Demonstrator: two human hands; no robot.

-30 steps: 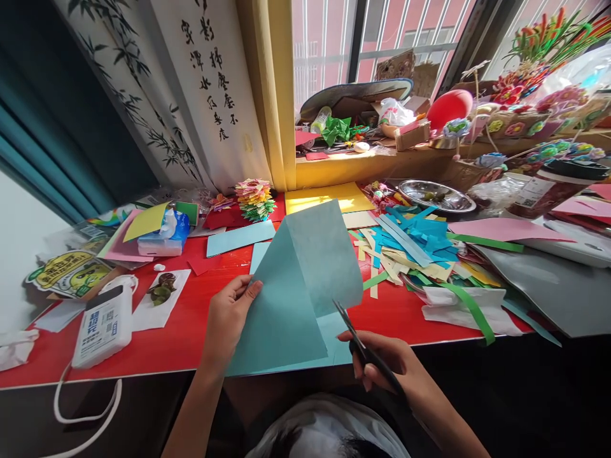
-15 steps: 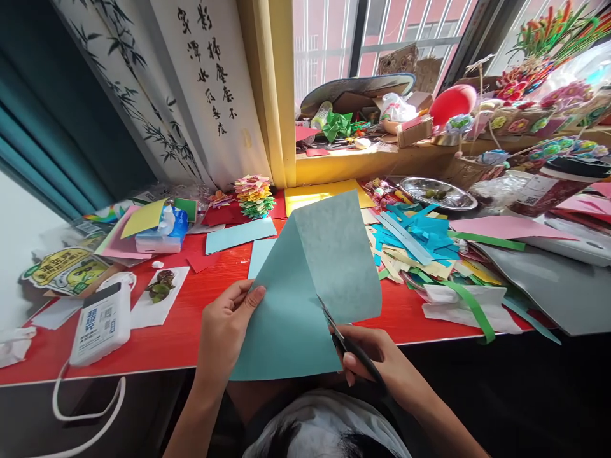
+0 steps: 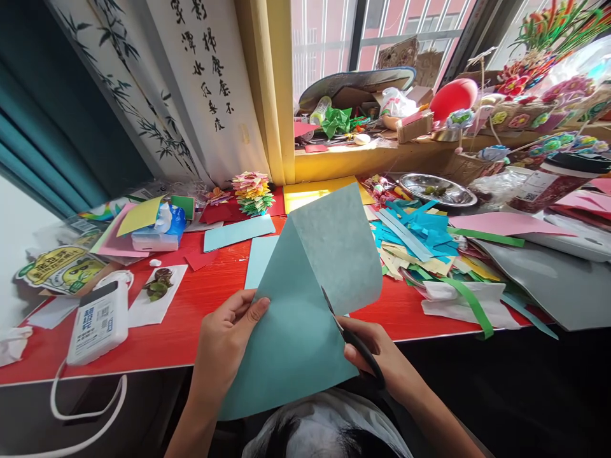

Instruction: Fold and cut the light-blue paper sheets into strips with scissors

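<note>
A large sheet of blue-green paper (image 3: 286, 337) is held up over the table's front edge. My left hand (image 3: 229, 334) pinches its left edge between thumb and fingers. In my right hand (image 3: 375, 346) is a pair of black-handled scissors (image 3: 365, 356), its blades in a cut running up from the sheet's right side. Beyond the cut, a flap of the paper (image 3: 338, 254) stands turned up, its paler face showing. Part of the blades is hidden by the paper.
Cut blue, cream and green paper strips (image 3: 415, 232) lie in a heap at the right, near a metal dish (image 3: 438, 191). A white power bank (image 3: 98, 324) with a cable, a tissue pack (image 3: 160, 232) and a folded-paper stack (image 3: 252, 194) sit at the left and back of the red table (image 3: 162, 346).
The scissors have moved slightly up and to the right along the cut. The sheet's lower edge has dropped toward me, and my left hand has shifted slightly down with it.
</note>
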